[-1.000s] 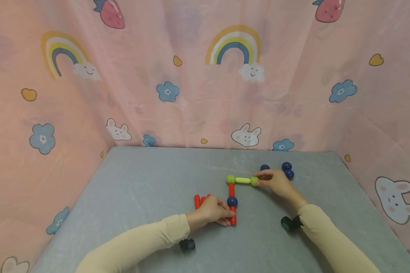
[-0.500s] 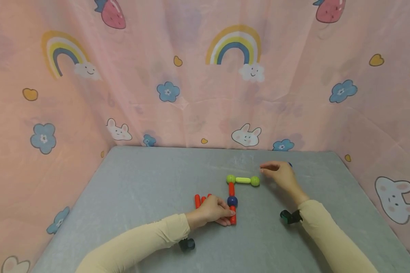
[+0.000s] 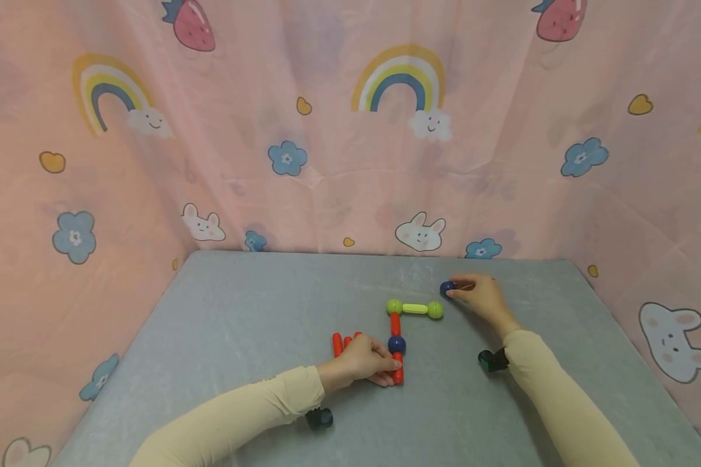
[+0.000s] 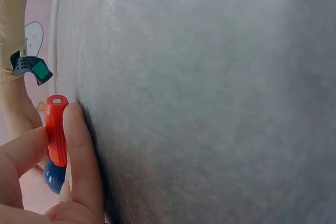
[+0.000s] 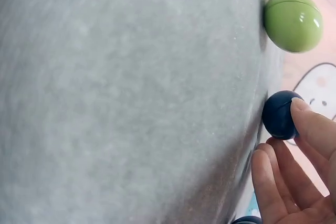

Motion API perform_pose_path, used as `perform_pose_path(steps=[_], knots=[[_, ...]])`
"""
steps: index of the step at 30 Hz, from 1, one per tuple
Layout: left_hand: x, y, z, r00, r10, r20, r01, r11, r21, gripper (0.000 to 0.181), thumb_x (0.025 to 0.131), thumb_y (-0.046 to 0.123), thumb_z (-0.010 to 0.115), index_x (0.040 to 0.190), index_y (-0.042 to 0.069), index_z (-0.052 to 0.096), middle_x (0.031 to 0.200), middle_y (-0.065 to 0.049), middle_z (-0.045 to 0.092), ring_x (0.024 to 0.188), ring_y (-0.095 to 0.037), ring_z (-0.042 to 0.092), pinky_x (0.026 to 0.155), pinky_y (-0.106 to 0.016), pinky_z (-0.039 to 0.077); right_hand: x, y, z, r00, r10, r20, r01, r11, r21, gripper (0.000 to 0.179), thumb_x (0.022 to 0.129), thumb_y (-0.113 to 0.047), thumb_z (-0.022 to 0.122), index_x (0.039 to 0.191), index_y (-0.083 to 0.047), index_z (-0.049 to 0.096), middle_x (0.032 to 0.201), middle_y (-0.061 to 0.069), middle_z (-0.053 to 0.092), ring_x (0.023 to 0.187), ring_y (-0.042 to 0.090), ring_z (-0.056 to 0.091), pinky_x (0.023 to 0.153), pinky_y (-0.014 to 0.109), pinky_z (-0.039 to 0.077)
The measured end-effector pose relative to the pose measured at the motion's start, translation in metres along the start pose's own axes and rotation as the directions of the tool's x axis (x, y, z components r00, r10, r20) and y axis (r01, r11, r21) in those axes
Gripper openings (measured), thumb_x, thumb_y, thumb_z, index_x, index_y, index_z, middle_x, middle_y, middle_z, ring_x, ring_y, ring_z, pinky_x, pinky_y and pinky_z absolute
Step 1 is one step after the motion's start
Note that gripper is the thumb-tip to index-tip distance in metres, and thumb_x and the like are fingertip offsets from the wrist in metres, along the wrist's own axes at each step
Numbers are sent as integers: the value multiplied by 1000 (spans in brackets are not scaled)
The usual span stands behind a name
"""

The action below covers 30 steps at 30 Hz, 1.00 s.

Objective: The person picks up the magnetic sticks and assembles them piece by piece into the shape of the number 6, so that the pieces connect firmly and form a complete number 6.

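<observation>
Grey table; pinched red rod, pale-tipped in left wrist view only.

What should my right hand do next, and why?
Perhaps bring the blue ball pinched in your right hand to the near end of the red stick in your left hand: that end is bare, while the far end carries a second ball.
</observation>
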<state>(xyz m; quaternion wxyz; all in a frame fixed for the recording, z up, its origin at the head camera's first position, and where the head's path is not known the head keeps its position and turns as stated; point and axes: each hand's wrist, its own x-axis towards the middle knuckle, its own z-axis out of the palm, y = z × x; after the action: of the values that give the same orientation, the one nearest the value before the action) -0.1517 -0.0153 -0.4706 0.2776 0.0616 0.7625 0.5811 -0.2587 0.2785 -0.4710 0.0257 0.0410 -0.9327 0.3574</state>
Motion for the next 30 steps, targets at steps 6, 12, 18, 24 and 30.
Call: perform_pose_path(steps=[6, 12, 18, 24, 30], knots=[[0, 1, -1, 1000, -10, 8, 10, 1000, -3, 10, 87, 9, 74, 89, -1, 74, 78, -20, 75, 57, -10, 68, 58, -28, 60, -2, -3, 2, 999, -22, -25, 21, 1000, -5, 37, 90, -20, 73, 122, -1, 66, 119, 22, 69, 104, 36, 66, 79, 38, 56], [-1, 1, -1, 1000, -17, 17, 17, 1000, -1, 11, 88, 10, 74, 89, -1, 75, 78, -20, 76, 57, -9, 67, 58, -27, 60, -10, -6, -3, 997, -35, -62, 39, 998, 55, 37, 91, -22, 72, 122, -2, 67, 117, 21, 70, 101, 33, 66, 77, 28, 52], [-2, 2, -2, 1000, -18, 8, 18, 1000, -2, 10, 87, 9, 74, 88, -1, 75, 78, -21, 75, 58, -10, 68, 58, -27, 60, -33, -22, -8, 998, -49, -45, 52, 996, 71, 38, 91, -30, 72, 123, -9, 68, 118, 15, 72, 100, 29, 68, 77, 27, 54], [-2, 2, -2, 1000, -10, 11, 10, 1000, -1, 10, 88, 9, 73, 89, -2, 74, 79, -23, 75, 58, -10, 68, 58, -28, 60, -70, -44, 0, 999, -19, 31, 15, 992, 128, 41, 88, -36, 74, 121, -12, 69, 117, 12, 72, 98, 19, 69, 78, 25, 54], [-2, 2, -2, 1000, -14, 9, 14, 1000, 9, 11, 88, 10, 74, 88, -1, 74, 78, -22, 75, 57, -10, 68, 57, -27, 60, -107, -61, 20, 988, -35, 151, -7, 962, 274, 40, 85, -30, 78, 117, -7, 70, 109, 12, 74, 89, 9, 69, 74, 19, 56]])
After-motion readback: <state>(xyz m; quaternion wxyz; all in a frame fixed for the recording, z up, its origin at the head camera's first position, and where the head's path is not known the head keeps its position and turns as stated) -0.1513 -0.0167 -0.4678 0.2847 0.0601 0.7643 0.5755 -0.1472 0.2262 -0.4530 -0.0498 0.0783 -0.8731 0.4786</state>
